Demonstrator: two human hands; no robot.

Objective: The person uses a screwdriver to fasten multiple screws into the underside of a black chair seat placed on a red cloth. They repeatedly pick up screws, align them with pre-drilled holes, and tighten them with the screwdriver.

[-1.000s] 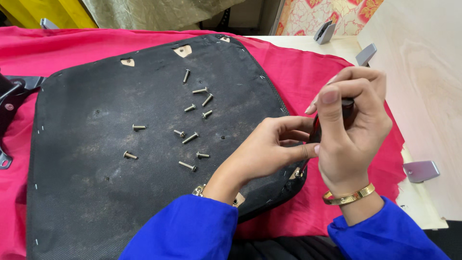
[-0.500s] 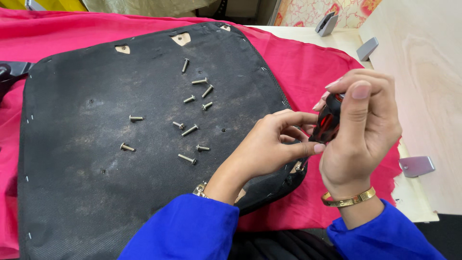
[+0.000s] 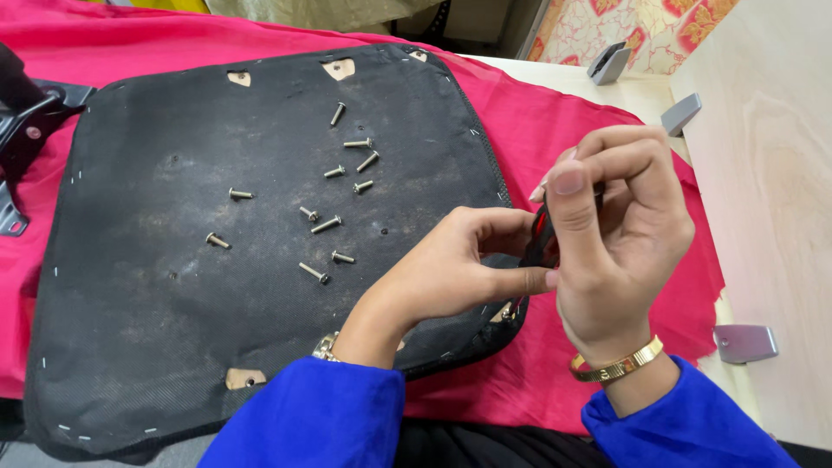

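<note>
Pink cloth (image 3: 607, 121) | black seat panel (image 3: 173, 303) | loose screws (image 3: 326, 224) | grey brackets (image 3: 745, 343)

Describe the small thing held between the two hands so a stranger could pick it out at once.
Start at the big black fabric-covered seat panel lying on the pink cloth. Past its right edge, the left hand and right hand meet around a small black and red tool. Unlike the loose silver screws scattered on the panel, it is dark and held off the surface.

One head-worn camera looks steeply down, close over the black seat pad (image 3: 260, 286), probably from its near edge.
</note>
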